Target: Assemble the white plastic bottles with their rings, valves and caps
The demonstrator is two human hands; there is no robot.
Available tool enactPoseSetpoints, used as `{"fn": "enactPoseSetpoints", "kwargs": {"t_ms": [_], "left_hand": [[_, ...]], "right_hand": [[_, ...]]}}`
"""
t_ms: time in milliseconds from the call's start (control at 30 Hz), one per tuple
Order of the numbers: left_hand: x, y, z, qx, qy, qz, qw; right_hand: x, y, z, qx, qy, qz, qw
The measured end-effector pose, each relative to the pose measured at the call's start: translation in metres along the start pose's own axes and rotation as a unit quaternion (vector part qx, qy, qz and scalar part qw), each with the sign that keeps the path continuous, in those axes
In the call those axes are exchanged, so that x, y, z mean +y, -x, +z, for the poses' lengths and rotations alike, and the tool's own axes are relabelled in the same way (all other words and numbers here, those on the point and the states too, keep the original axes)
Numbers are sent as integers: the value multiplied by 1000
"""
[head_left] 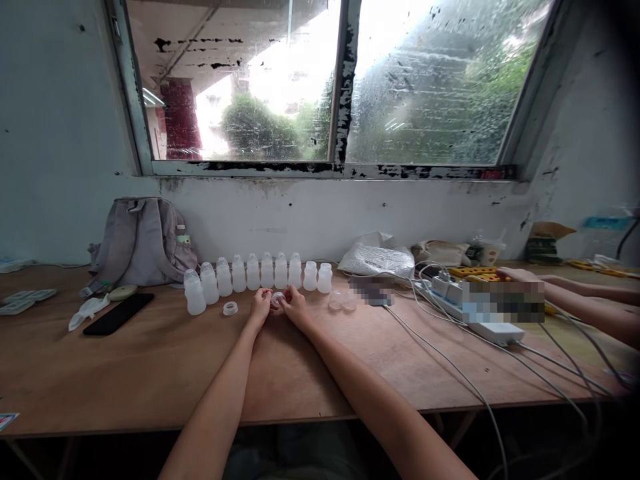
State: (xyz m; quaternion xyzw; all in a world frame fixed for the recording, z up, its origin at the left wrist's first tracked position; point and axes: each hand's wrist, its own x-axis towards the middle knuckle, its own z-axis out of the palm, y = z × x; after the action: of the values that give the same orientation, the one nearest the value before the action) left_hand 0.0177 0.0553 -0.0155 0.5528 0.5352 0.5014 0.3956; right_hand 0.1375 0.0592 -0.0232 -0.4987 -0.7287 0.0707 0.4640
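Between my left hand and my right hand is a small translucent bottle collar ring, pinched by the fingers of both, low over the table. Fingers cover part of it, so I cannot tell whether a teat sits in it. Behind my hands stands a row of several frosted baby bottles, upright with clear tops. At the row's right end, two open-necked bottles have no tops. Another collar ring lies left of my left hand. Clear caps rest to the right.
A black phone and a grey backpack are at the left. To the right are a silver bag, a white power strip and trailing cables. Another person's hand reaches in at far right.
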Motion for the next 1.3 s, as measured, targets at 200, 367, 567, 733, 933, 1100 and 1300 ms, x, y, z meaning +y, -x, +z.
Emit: {"fn": "enactPoseSetpoints", "kwargs": {"t_ms": [200,367,567,733,933,1100,1300], "left_hand": [[7,9,5,-25,9,19,999],[10,12,8,-29,0,40,999],[10,15,9,-35,-6,51,998],[12,17,12,-30,25,49,998],[13,18,9,4,101,43,994],[9,18,5,3,127,46,991],[0,5,0,129,155,18,979]], "right_hand": [[5,-4,-1,27,14,46,998],[7,-8,0,30,31,73,996],[6,-6,0,28,40,93,994],[10,-5,-5,31,35,91,995],[10,-3,-9,27,32,71,997],[3,1,-10,-8,60,63,996],[5,-10,-24,-26,127,102,986]]}}
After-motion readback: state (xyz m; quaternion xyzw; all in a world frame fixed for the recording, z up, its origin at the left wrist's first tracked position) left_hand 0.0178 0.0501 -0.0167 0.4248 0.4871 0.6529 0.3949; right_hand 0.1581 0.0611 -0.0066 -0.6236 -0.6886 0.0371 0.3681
